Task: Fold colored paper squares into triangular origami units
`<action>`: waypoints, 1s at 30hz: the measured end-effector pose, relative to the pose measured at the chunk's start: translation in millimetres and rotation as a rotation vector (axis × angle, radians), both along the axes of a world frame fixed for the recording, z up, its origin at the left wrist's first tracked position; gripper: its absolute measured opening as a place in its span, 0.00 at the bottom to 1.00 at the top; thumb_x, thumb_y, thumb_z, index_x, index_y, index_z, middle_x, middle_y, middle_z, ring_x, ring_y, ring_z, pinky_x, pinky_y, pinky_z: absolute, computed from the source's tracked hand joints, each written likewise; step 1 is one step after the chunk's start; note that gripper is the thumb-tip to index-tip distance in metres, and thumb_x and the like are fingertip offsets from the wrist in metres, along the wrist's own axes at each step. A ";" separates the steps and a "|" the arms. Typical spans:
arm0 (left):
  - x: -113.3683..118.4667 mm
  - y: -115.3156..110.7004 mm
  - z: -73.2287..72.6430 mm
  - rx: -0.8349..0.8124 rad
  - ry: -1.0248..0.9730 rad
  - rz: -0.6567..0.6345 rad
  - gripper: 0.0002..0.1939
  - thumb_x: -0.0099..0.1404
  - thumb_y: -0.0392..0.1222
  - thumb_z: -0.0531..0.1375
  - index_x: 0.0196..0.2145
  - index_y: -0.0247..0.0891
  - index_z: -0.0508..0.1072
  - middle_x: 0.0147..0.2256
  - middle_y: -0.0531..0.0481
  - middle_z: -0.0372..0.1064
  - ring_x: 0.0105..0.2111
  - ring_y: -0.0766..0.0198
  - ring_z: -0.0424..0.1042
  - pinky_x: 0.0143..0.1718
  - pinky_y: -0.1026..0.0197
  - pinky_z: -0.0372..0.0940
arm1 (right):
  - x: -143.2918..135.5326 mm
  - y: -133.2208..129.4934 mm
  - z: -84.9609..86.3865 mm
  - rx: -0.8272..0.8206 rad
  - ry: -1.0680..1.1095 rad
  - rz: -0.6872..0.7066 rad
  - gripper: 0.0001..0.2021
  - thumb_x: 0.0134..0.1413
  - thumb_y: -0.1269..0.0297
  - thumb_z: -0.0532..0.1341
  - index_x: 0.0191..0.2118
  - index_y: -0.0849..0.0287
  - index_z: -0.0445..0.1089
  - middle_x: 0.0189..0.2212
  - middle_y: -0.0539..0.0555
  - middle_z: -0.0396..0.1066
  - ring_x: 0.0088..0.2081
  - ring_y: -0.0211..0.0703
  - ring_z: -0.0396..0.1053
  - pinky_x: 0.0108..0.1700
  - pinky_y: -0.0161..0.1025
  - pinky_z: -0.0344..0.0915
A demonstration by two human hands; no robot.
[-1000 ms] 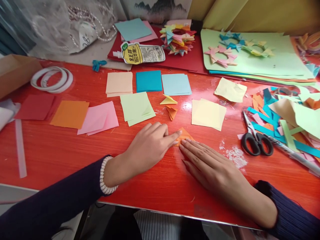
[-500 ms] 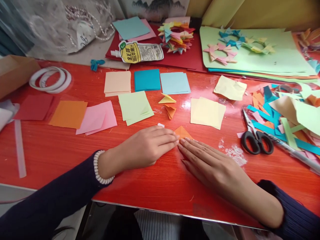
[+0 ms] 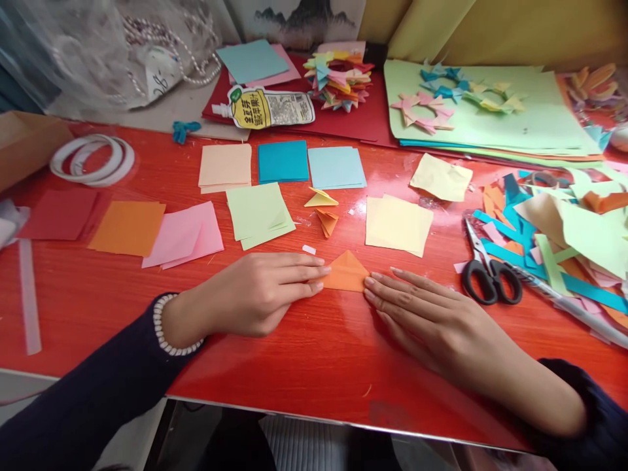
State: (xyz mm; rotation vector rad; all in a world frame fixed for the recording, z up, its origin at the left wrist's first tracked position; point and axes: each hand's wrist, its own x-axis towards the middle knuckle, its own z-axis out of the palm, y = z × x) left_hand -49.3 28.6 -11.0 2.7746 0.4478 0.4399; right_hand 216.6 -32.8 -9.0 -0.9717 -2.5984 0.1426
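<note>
An orange paper folded into a triangle [image 3: 347, 273] lies on the red table, its point facing away from me. My left hand [image 3: 265, 291] rests its fingertips on the left corner, and my right hand [image 3: 432, 320] has its fingertips on the right corner. Both hands lie fairly flat with fingers stretched out. Just beyond the triangle are a small folded orange piece [image 3: 327, 222], a folded yellow piece [image 3: 321, 197] and a small white scrap [image 3: 309, 250].
Square paper stacks, such as green [image 3: 260, 214], pale yellow [image 3: 398, 226] and orange [image 3: 128, 229], lie around. Black-handled scissors [image 3: 490, 278] and paper scraps [image 3: 589, 235] are at right, tape rolls [image 3: 93, 160] at left. Behind are a pouch [image 3: 269, 108] and paper rings [image 3: 424, 112].
My hands have moved apart along the orange triangle's near edge, left hand leftward and right hand rightward, so more of the triangle shows. The view has shifted slightly.
</note>
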 end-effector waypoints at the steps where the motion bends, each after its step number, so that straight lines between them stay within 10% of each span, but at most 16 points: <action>1: -0.6 0.3 1.6 0.001 -0.009 0.018 0.16 0.60 0.27 0.50 0.43 0.33 0.71 0.49 0.46 0.70 0.54 0.59 0.64 0.55 0.53 0.63 | 0.4 0.3 -0.2 -0.002 0.007 0.005 0.14 0.54 0.75 0.58 0.47 0.68 0.70 0.47 0.59 0.71 0.51 0.47 0.68 0.56 0.47 0.65; 8: 2.7 -0.5 10.8 0.077 0.032 0.154 0.07 0.59 0.31 0.52 0.30 0.35 0.70 0.37 0.48 0.72 0.43 0.59 0.67 0.47 0.53 0.60 | 9.3 8.8 0.5 0.034 0.073 -0.024 0.11 0.53 0.75 0.58 0.43 0.65 0.71 0.44 0.58 0.74 0.47 0.47 0.70 0.52 0.48 0.68; 14: 17.5 -6.3 -1.9 0.087 0.064 0.340 0.19 0.64 0.52 0.54 0.42 0.33 0.67 0.39 0.44 0.67 0.41 0.58 0.63 0.44 0.56 0.60 | 9.0 12.1 -3.5 0.013 0.033 0.078 0.14 0.56 0.74 0.57 0.47 0.66 0.69 0.47 0.59 0.72 0.52 0.46 0.67 0.54 0.47 0.66; 22: 27.0 -14.7 2.2 -0.357 -0.056 0.404 0.10 0.65 0.34 0.54 0.45 0.36 0.60 0.39 0.50 0.64 0.40 0.65 0.64 0.43 0.62 0.61 | 4.4 7.7 2.2 -0.067 0.294 -0.170 0.22 0.57 0.73 0.56 0.57 0.58 0.58 0.47 0.59 0.70 0.47 0.43 0.69 0.46 0.41 0.69; 30: 21.9 -10.4 -1.7 -0.079 0.018 0.175 0.13 0.63 0.27 0.47 0.35 0.37 0.70 0.38 0.48 0.67 0.37 0.63 0.63 0.41 0.60 0.60 | -0.1 7.5 -6.0 -0.100 0.119 0.013 0.14 0.59 0.67 0.55 0.51 0.58 0.62 0.42 0.59 0.70 0.43 0.44 0.69 0.42 0.42 0.69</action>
